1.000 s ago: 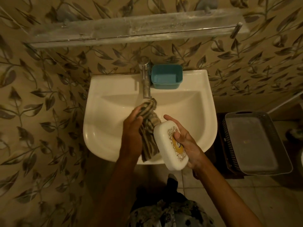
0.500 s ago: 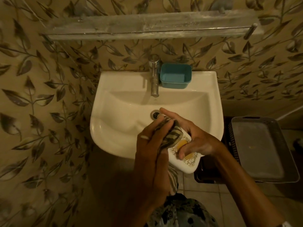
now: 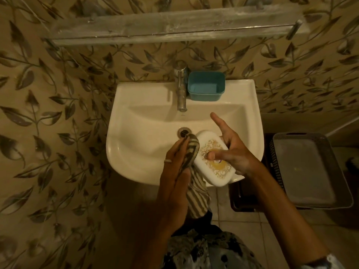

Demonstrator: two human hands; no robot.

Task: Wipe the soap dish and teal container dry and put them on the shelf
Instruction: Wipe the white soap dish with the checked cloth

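Over the smooth white sink (image 3: 136,152), just below the middle, the right hand (image 3: 233,152) grips the rounded soap dish (image 3: 215,167), pointing finger now lifted. The left hand (image 3: 174,181) holds the striped cloth (image 3: 191,152), now at the dish's left edge. The boxy teal container (image 3: 206,86) sits on the sink's back rim.

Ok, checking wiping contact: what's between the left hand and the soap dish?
Head view: the striped cloth, held by the left hand against the soap dish.
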